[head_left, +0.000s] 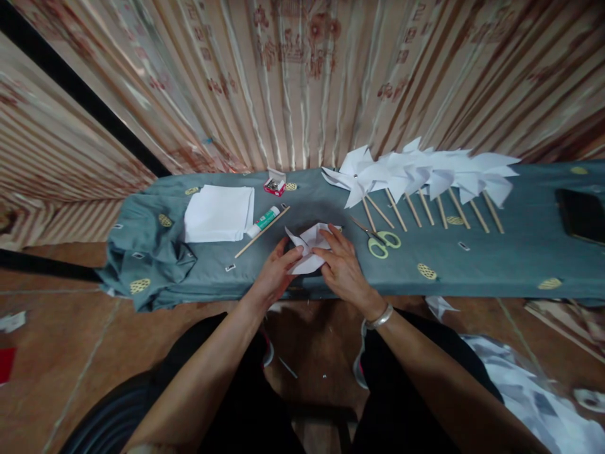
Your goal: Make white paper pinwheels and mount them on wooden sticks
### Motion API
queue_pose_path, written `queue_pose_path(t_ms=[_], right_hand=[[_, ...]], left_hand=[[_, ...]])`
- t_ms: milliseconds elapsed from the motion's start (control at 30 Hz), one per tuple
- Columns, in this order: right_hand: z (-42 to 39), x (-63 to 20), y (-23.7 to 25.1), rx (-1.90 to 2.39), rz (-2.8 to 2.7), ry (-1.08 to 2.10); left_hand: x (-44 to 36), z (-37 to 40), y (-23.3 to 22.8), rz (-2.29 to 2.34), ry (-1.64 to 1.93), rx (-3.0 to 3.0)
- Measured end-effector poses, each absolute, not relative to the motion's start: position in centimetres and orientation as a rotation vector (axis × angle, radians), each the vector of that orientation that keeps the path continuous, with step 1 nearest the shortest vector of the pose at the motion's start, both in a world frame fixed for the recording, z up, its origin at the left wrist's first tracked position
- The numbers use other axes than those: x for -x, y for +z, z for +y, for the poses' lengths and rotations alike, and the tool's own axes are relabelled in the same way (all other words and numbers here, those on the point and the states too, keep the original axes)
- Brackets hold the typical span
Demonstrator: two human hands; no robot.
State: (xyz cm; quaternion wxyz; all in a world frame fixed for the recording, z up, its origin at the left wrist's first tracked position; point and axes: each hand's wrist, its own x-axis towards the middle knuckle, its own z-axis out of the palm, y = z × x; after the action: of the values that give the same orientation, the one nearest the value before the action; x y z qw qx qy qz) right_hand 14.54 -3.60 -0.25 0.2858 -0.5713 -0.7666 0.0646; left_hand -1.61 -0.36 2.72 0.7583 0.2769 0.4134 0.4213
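Note:
Between my hands, over the front of the cloth-covered table, is a white paper pinwheel with its corners folded inward. My left hand grips its left side, thumb on top of the paper. My right hand holds the right side, fingers pressing on the folds near the middle. Just right of that hand lie scissors with light green handles. To the left, a thin wooden stick rests beside a green and white glue stick.
A stack of white paper squares sits at the left, and a small red box of metal pins at the back. Finished pinwheels on sticks overlap in a row at the back right. A dark phone lies far right.

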Motion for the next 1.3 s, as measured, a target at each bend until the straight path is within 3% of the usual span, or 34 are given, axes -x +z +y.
queue_pose_path(t_ms=[667, 1300], right_hand=[[-5.1, -13.8, 0.5, 1.359, -2.089, 0.063], [-5.4, -14.6, 1.1, 1.269, -1.925, 0.287]], left_hand=[[0.9, 0.2, 3.2, 0.904, 1.084, -0.686], [0.9, 0.4, 3.7, 0.922, 1.014, -0.658]])
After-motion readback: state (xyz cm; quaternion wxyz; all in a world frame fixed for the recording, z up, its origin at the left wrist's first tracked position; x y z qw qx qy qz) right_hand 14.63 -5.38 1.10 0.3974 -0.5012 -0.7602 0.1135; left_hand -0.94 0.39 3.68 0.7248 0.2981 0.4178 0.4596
